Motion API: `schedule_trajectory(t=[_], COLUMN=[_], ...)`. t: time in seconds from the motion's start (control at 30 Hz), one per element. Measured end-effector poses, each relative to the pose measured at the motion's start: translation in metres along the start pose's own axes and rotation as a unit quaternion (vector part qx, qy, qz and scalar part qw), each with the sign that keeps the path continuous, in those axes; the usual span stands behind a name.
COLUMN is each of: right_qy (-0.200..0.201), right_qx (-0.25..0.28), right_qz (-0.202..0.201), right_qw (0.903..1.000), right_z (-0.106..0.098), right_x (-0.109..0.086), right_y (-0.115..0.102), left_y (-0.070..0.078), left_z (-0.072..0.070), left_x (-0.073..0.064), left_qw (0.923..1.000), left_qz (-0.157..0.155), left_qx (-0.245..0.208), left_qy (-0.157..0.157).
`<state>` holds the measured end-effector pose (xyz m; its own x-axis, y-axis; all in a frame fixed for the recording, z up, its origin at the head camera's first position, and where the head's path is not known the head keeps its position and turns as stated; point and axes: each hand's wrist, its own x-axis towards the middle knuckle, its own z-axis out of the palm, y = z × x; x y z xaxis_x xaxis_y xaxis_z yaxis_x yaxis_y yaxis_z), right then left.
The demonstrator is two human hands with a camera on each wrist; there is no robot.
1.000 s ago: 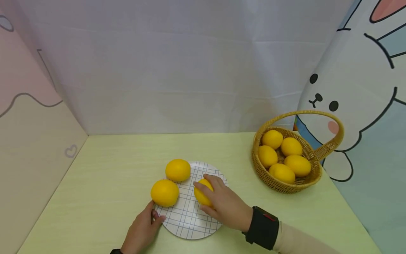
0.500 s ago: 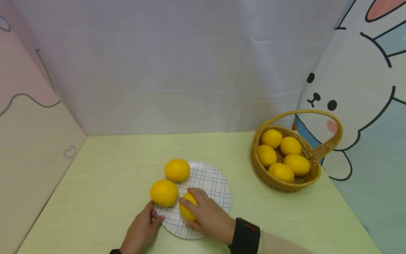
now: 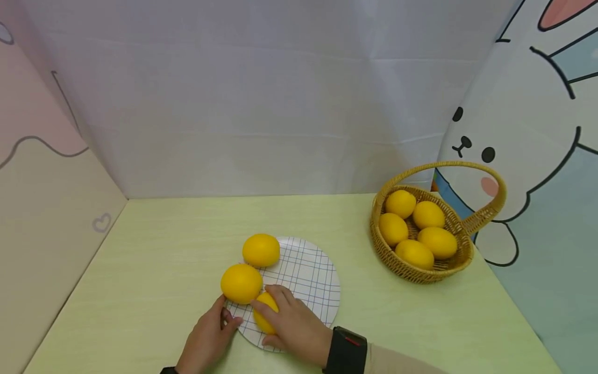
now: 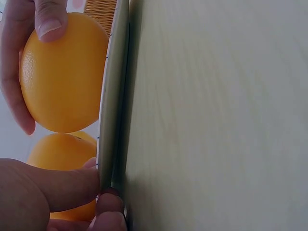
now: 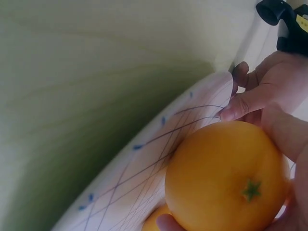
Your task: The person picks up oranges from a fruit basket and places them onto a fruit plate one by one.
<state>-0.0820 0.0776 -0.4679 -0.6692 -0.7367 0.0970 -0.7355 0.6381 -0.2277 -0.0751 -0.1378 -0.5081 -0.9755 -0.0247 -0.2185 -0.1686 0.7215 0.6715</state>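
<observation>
My right hand (image 3: 299, 324) grips an orange (image 3: 265, 314) low over the front of a round white plate (image 3: 313, 275) with a blue grid. In the right wrist view that orange (image 5: 221, 168) shows a green star-shaped stem end. My left hand (image 3: 205, 337) pinches the plate's left front rim, thumb above and fingers beneath, as the left wrist view shows at the plate edge (image 4: 113, 86). Two more oranges sit on the plate's left side, a front one (image 3: 241, 283) right beside the held one and a rear one (image 3: 261, 250).
A wicker basket (image 3: 390, 264) with a tall handle stands at the right rear of the pale wooden table (image 3: 163, 259), holding several oranges (image 3: 437, 243). A white cloth (image 3: 243, 104) hangs behind the table, and printed panels border both sides.
My right hand has moved left and toward the front with the orange, bringing it beside the front orange on the plate. The left hand has stayed at the plate's rim.
</observation>
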Motion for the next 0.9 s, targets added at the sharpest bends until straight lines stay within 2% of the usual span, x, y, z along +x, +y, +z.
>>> schedule_trajectory(t=[0.1,0.27,0.47,0.73,0.9], right_qy=[0.005,0.014,0.005,-0.013,-0.019], right_qx=[0.000,0.003,0.014,0.059,0.057], right_qz=[-0.005,-0.022,-0.033,-0.037,-0.034], right_qw=[1.0000,0.9997,0.9994,0.9975,0.9976], right_z=[0.001,0.003,0.002,0.000,-0.001], right_x=[0.001,0.003,0.001,0.002,0.002], right_y=[-0.002,-0.005,-0.008,-0.010,-0.013], left_y=[0.000,0.002,0.003,0.002,0.003], left_z=[-0.001,-0.002,-0.003,-0.003,-0.003], left_x=[0.000,-0.001,-0.002,-0.002,-0.001], left_qw=[1.0000,1.0000,1.0000,0.9999,0.9998], left_qz=[0.008,0.004,0.000,0.013,0.018], left_qx=[0.000,0.001,-0.002,-0.001,0.010], left_qy=[-0.002,-0.004,-0.002,0.001,0.006])
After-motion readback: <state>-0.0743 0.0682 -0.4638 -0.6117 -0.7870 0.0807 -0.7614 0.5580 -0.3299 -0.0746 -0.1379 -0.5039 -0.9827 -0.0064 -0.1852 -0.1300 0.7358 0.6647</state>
